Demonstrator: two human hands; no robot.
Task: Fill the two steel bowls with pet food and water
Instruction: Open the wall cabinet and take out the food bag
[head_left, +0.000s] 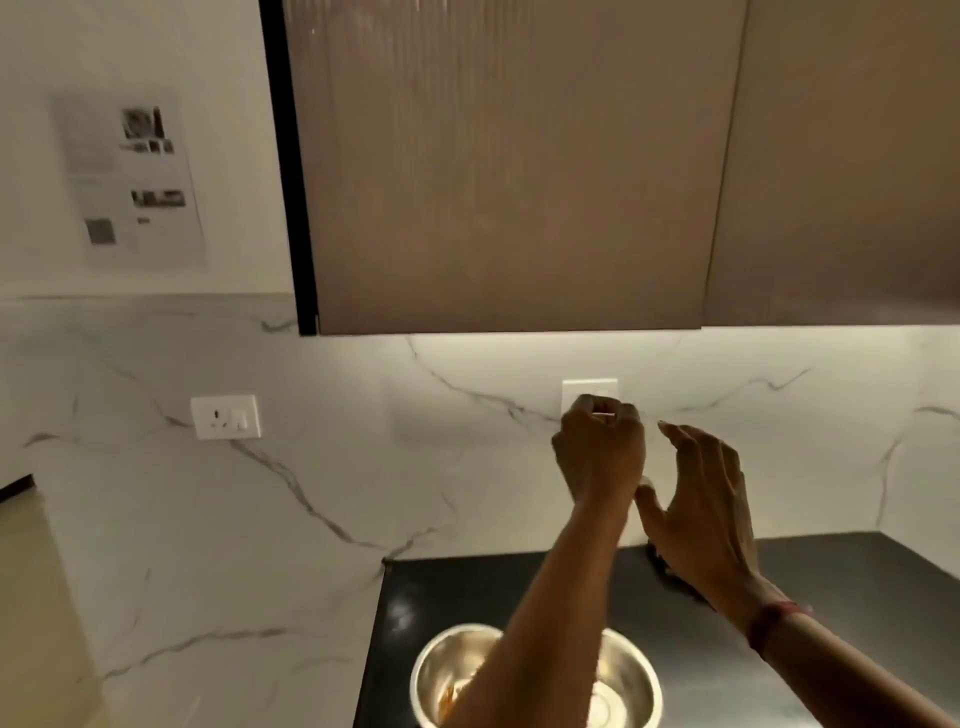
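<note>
Steel bowl (445, 667) on dark surface (493, 587). Left hand (598, 452) raised, fingers curled, contents unclear. Right hand (701, 499) beside it, fingers relaxed, holding nothing.

left hand (597, 452) curled | right hand (701, 499) spread | steel bowl (631, 670) on black counter (841, 587)

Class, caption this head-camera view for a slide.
Left hand curled, right hand open before a marble backsplash; steel bowl on the dark counter under the left forearm.

Bare forearms; red thread band (772, 623) on right wrist.
</note>
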